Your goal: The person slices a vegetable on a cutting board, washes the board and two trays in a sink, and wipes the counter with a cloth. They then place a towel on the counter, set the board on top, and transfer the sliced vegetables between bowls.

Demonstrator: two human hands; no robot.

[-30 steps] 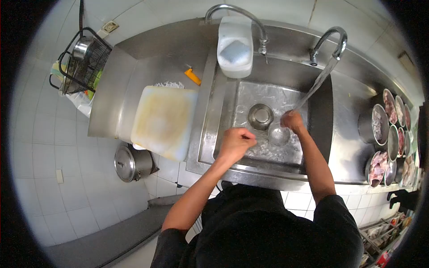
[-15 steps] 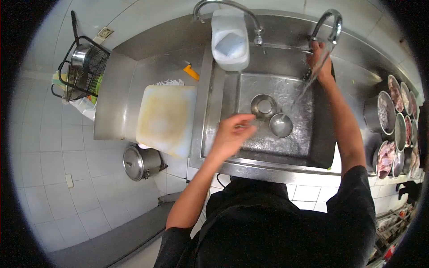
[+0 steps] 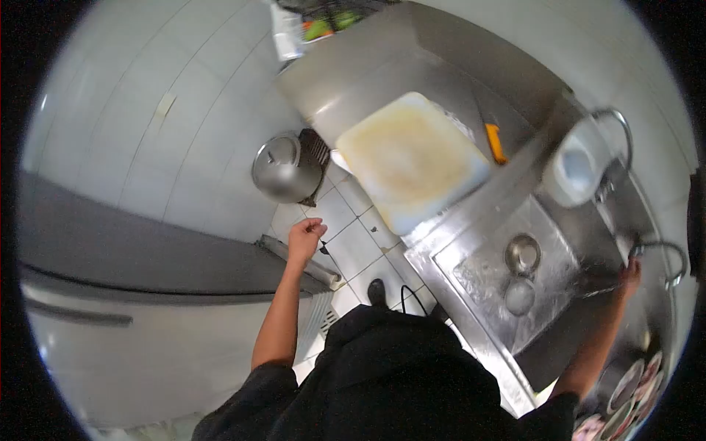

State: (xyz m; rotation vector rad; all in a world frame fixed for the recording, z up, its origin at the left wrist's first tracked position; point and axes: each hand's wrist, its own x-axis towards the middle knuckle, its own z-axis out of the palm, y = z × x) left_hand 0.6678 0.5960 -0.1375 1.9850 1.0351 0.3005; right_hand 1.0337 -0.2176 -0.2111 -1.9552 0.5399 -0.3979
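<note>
My left hand [image 3: 306, 239] is held out over the tiled floor beside the sink, fingers loosely curled and a little apart, with nothing visible in it. Far to the right, my right hand [image 3: 630, 273] is at the base of the curved faucet [image 3: 673, 257], its fingers closed there and partly hidden. A blurred stream of water falls near that hand into the steel sink [image 3: 478, 275]. On the sink floor sit a round metal drain piece [image 3: 523, 254] and a small round bowl [image 3: 519, 297], side by side.
A stained cutting board [image 3: 412, 158] lies left of the sink, near an orange-handled knife [image 3: 496, 143]. A white plastic container [image 3: 577, 165] stands at the sink's back edge. A lidded pot [image 3: 287, 167] is beyond my left hand. Metal bowls of meat [image 3: 625, 386] line the lower right.
The view has swung left, bringing more floor and a grey appliance into sight. My left hand has moved from above the sink to over the floor. My right hand stays at the faucet.
</note>
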